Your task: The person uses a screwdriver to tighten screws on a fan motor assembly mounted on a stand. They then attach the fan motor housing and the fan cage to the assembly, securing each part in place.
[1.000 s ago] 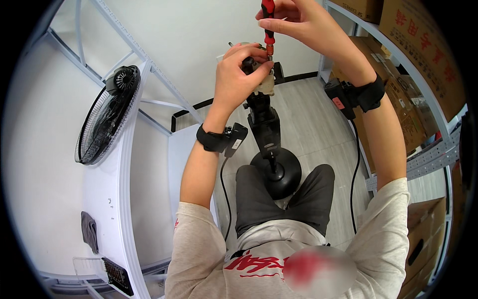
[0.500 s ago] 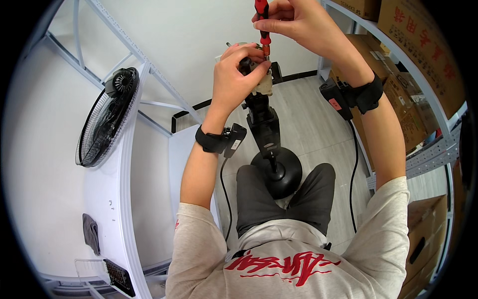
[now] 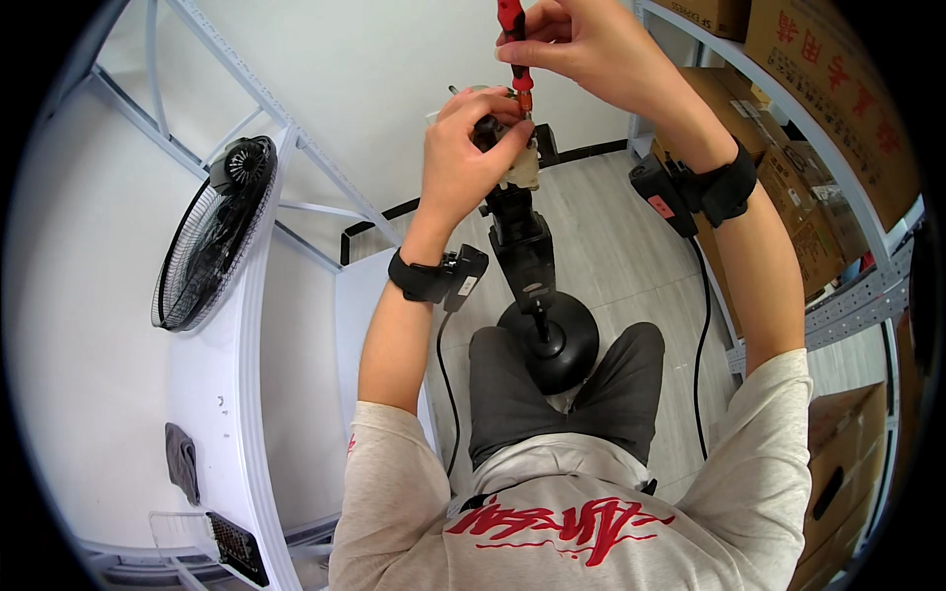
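Observation:
Upright in my right hand is a red and black screwdriver, pinched by thumb and fingers around its handle. Its tip points down at the pale motor head of a black standing fan. My left hand curls closed over the near left side of that head, thumb and fingertips by the screwdriver's lower end. The fingers hide most of the head and the spot where the tip meets it. The fan's round black base stands on the floor between my knees.
A fan cage with black blades leans on the white shelf at left. A grey cloth and small loose parts lie nearer. Cardboard boxes fill the rack at right. Cables run down from both wrist devices.
The screwdriver's handle has tilted slightly to the left, and my right hand has shifted a little left with it. My left hand stays almost still on the motor head.

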The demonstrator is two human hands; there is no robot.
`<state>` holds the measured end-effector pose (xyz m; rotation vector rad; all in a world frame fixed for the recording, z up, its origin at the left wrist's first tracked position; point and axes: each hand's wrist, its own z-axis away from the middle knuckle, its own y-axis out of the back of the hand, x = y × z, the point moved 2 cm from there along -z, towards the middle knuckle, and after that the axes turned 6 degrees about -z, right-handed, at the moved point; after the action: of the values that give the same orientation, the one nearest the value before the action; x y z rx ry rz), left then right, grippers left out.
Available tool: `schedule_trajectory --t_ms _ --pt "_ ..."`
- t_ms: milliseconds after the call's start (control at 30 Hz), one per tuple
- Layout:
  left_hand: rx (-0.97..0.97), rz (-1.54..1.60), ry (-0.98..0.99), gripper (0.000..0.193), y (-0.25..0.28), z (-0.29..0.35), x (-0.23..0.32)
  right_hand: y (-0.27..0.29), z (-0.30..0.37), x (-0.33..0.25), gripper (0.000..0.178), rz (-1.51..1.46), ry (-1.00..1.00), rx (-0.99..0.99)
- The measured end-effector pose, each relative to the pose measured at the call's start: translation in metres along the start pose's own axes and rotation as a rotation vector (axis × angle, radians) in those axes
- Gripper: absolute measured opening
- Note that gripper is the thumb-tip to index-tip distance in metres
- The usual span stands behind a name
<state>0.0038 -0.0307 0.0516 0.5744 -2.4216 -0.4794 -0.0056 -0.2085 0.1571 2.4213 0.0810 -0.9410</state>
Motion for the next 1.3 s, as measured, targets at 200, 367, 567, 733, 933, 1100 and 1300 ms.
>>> schedule_trajectory --t_ms 200,367,567,733,933,1100,1300 --pt "-0.019 0.034 0.044 0.020 0.002 0.002 -0.002 -0.008 -0.001 0.005 0.065 -0.004 0.078 0.053" --pt "-0.069 0.012 0.016 0.033 0.004 0.001 -0.002 0.008 -0.001 0.012 0.071 -0.286 0.190 0.274" --pt "0.084 -0.041 -0.173 0.052 0.002 0.015 -0.008 0.007 0.046 0.098 0.033 0.023 0.069 0.383" --pt "0.072 -0.124 -0.122 0.066 0.001 0.026 -0.012 -0.033 0.087 0.120 0.044 -0.352 -0.126 0.184" --pt "0.015 -0.165 -0.082 0.075 0.003 0.028 -0.016 -0.047 0.088 0.132 0.048 -0.248 -0.224 0.164" --pt "0.002 -0.168 -0.078 0.076 0.003 0.028 -0.017 -0.051 0.090 0.139 0.045 -0.249 -0.178 0.207" --pt "-0.007 -0.152 -0.083 0.080 0.004 0.029 -0.020 -0.050 0.089 0.135 0.046 -0.239 -0.186 0.191"
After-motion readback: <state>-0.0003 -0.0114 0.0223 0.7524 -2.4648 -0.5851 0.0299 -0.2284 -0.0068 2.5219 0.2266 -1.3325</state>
